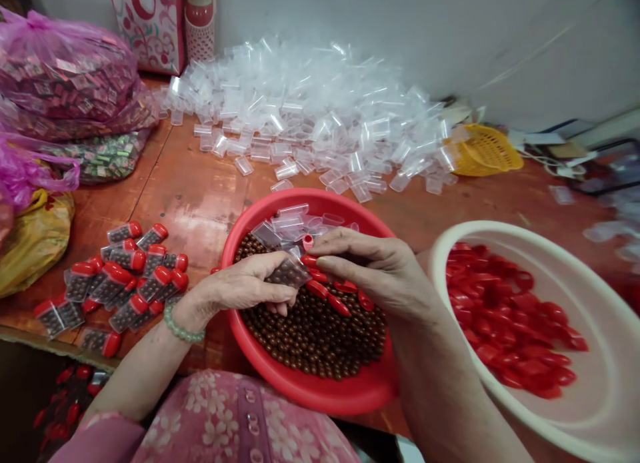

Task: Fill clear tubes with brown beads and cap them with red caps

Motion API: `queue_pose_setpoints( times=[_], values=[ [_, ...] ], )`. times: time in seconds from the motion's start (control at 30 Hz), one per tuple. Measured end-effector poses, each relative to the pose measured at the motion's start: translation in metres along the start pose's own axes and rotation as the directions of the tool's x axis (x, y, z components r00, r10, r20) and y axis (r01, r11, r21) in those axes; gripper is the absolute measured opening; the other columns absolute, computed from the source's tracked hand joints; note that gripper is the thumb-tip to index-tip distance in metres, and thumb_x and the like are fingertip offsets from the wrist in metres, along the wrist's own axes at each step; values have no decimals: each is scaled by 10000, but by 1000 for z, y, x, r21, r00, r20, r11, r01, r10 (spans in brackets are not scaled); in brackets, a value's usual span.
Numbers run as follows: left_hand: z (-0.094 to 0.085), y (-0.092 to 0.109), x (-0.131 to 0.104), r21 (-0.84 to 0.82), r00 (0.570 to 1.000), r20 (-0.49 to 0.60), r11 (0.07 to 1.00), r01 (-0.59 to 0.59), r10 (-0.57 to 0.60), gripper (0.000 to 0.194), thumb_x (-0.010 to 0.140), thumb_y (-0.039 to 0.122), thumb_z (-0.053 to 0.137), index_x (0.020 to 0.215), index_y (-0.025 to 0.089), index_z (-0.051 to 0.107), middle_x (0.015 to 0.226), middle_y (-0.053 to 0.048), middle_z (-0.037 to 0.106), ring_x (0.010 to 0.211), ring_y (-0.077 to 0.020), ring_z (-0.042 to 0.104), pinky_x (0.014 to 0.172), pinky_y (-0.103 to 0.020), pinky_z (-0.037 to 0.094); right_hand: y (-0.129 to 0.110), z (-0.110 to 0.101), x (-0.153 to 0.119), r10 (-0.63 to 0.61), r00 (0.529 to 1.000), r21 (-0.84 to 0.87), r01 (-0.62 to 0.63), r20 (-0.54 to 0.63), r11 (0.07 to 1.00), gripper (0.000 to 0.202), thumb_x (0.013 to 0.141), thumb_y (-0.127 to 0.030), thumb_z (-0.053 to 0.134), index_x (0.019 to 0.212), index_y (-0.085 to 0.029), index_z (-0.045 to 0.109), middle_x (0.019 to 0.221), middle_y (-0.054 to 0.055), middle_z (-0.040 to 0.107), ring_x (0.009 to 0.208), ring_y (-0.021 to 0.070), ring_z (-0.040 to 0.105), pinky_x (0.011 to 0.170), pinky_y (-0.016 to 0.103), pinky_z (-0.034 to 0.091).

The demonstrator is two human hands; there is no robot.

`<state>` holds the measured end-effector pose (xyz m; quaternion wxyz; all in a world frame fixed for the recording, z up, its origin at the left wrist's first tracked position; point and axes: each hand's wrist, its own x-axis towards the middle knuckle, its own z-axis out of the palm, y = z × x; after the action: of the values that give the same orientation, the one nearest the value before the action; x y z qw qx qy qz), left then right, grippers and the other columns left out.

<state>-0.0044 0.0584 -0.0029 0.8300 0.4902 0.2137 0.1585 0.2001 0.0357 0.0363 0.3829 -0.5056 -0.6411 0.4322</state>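
Over the red basin point(313, 396), my left hand point(253, 283) grips a small clear plastic container point(290, 271) filled with brown balls. Its mouth points toward my right hand point(373, 263), whose thumb and fingers pinch a red cap point(309, 260) close to that mouth. Whether cap and container touch, I cannot tell. Below both hands lie many loose brown balls point(320, 346) in the basin. Several red caps point(339, 306) rest on the balls, and empty clear containers point(293, 222) lie toward the basin's far side.
Capped, filled containers point(123, 276) lie at left. A white basin point(607, 330) of red caps point(510, 316) stands at right. Along the wall spreads a heap of clear containers point(320, 110), beside a yellow basket point(487, 150). Pink plastic bags point(65, 76) sit at far left.
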Motion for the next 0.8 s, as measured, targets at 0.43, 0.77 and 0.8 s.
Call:
queue_pose_setpoints(
  times=[0.43,0.77,0.8],
  values=[
    [1,1,3,-28,999,-19,999,38,-39,183,812,226,619,938,139,519,754,14,580,611,-67,580,603,-213,469,-2,-6,-6,-5,999,-49,7,40,999,135,780,-388,740,778,-253,747,763,23,707,718,157,653,697,295,544],
    [2,2,4,72,1000,-25,997,18,-17,162,817,206,592,946,147,513,793,15,549,645,-71,548,646,-239,474,-9,-5,-1,33,999,-42,-33,-1,999,172,772,-409,741,745,-239,733,726,17,701,674,150,636,644,278,527],
    [3,3,4,85,999,-28,996,23,-21,168,818,208,589,955,148,512,793,14,549,645,-74,547,644,-242,474,-9,-3,0,39,999,-40,-38,19,998,182,774,-408,738,740,-229,728,728,20,701,673,150,635,642,277,524]
  ],
)
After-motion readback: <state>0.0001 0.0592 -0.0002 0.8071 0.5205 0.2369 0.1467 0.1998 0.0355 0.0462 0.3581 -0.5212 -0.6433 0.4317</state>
